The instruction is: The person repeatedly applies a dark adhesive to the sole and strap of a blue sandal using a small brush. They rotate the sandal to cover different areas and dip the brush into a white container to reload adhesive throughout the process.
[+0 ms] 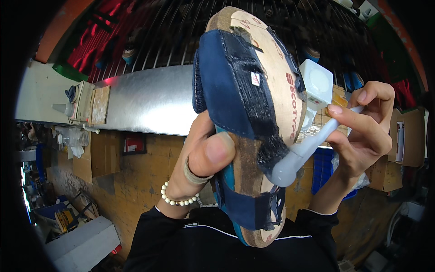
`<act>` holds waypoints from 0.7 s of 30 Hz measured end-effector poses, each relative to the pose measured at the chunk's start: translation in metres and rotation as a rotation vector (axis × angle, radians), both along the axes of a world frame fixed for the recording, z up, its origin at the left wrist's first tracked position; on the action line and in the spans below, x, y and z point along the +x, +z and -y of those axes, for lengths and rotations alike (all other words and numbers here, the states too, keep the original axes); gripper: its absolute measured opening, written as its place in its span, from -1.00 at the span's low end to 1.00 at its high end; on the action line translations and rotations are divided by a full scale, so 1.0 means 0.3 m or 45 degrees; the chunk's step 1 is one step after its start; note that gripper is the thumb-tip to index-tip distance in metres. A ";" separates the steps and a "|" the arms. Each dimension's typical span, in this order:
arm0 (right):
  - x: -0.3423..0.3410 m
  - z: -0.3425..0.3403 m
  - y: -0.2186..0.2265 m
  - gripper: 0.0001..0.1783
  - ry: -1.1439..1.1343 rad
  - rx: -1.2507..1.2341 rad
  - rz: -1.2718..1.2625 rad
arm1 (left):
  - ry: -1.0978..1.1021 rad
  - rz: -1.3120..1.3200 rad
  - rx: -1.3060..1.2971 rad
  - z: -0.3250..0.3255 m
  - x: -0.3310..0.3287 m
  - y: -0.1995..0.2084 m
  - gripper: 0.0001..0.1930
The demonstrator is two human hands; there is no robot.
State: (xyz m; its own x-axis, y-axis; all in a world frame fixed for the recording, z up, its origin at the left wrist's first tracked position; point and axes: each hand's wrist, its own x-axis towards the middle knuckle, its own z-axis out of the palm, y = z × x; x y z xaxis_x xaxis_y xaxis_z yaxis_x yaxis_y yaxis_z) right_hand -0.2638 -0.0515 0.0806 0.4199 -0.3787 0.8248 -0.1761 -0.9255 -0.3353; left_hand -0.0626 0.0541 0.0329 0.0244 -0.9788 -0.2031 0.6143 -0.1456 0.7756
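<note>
A sandal upper [235, 86] in navy fabric, stretched over a teal shoe last [229, 179], stands tilted with its pale insole board [253, 27] facing right. My left hand [206, 154] is closed round its left side, thumb pressed on the brown edge; the other fingers are hidden behind it. Between the thumb and fingers of my right hand [362, 122] is a white plastic brush [317, 138]. Its rounded head touches the lower strap's dark turned-in margin, where black bristles seem to lie against the shoe. The dark margin [253, 95] looks wet and shiny.
Beyond the shoe runs a metal ledge [149, 95] beside a rack of rods [167, 45] with red glow beneath. A white square container [316, 81] stands behind the shoe. A blue crate [322, 167] and cardboard boxes [104, 152] sit lower down.
</note>
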 end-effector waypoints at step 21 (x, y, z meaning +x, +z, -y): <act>-0.017 0.019 -0.027 -0.51 0.236 0.138 -0.070 | 0.089 0.017 -0.184 0.067 0.027 0.091 -0.12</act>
State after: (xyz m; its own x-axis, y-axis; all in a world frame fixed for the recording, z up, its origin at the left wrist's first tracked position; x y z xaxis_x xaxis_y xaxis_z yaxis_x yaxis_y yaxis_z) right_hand -0.2690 -0.0573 0.0723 0.5336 -0.3764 0.7574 -0.0274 -0.9027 -0.4293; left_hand -0.0545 0.0339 0.0604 0.0955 -0.9937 -0.0592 0.6082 0.0112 0.7937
